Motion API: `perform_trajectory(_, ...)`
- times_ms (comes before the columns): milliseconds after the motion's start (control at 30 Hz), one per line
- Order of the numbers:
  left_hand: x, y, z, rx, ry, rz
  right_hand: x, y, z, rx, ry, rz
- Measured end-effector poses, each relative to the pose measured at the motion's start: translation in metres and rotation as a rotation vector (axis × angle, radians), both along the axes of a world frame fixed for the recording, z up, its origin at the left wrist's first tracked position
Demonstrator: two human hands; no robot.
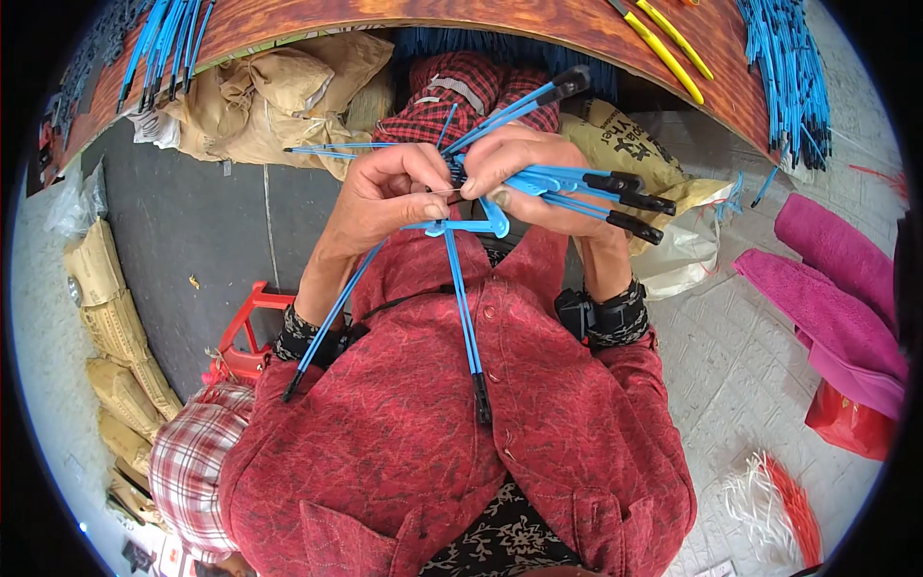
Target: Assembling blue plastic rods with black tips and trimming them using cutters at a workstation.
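In front of my chest I hold up an umbrella frame with thin blue ribs [460,293] and black tips. Its ribs fan out around a hub mostly hidden by my fingers; some hang down over my red jacket, others point left. My left hand [389,188] is closed, thumb and forefinger pinching a thin wire [450,191] at the hub. Wrapped round a bunch of folded ribs [567,180] is my right hand [529,168], its thumb and forefinger also at the wire. The black tips of that bunch stick out to the right.
A wooden table [404,21] curves across the far side, with bundles of blue ribs [790,77] and yellow-handled pliers [663,46] on it. Brown sacks [279,96] lie beneath. A red plastic stool [252,332] stands left; pink cloth [817,279] and red and white strands [779,510] lie right.
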State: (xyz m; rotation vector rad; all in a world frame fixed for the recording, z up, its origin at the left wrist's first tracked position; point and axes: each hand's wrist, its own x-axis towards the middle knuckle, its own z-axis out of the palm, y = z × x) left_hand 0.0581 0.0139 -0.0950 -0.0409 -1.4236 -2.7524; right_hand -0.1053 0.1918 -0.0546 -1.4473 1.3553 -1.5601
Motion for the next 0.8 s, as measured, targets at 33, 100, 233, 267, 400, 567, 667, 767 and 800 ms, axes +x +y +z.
perform_trajectory(33,0.0002,0.001,0.0014,0.001,-0.013,0.02,-0.0002,-0.0001,0.0001,-0.002,0.0,0.002)
perform_trajectory(100,-0.0004,0.0014,0.004,0.001,-0.025,0.033,-0.0006,0.0018,0.001,0.003,0.016,-0.025)
perform_trajectory(233,-0.0004,0.0011,0.0054,-0.014,-0.043,0.043,0.0006,0.0032,0.0008,-0.012,-0.002,-0.04)
perform_trajectory(267,-0.0009,0.001,0.0062,-0.011,-0.046,0.041,0.0005,0.0037,0.0021,0.004,0.004,-0.047)
perform_trajectory(400,-0.0014,0.0008,0.0076,0.001,-0.044,0.033,0.002,0.0046,0.003,0.023,-0.022,-0.072)
perform_trajectory(567,-0.0028,0.0019,0.0072,0.005,-0.033,0.029,0.0026,0.0046,0.0017,0.012,-0.027,-0.067)
perform_trajectory(667,-0.0029,0.0017,0.0022,-0.002,-0.016,0.025,0.0023,0.002,0.0007,-0.017,-0.013,-0.051)
perform_trajectory(767,-0.003,0.0037,0.0057,-0.003,-0.126,0.044,0.0038,0.0028,0.0011,0.011,-0.021,-0.044)
perform_trajectory(800,-0.0043,0.004,0.0048,-0.001,-0.127,0.042,0.0046,0.0034,0.0016,0.05,-0.043,-0.047)
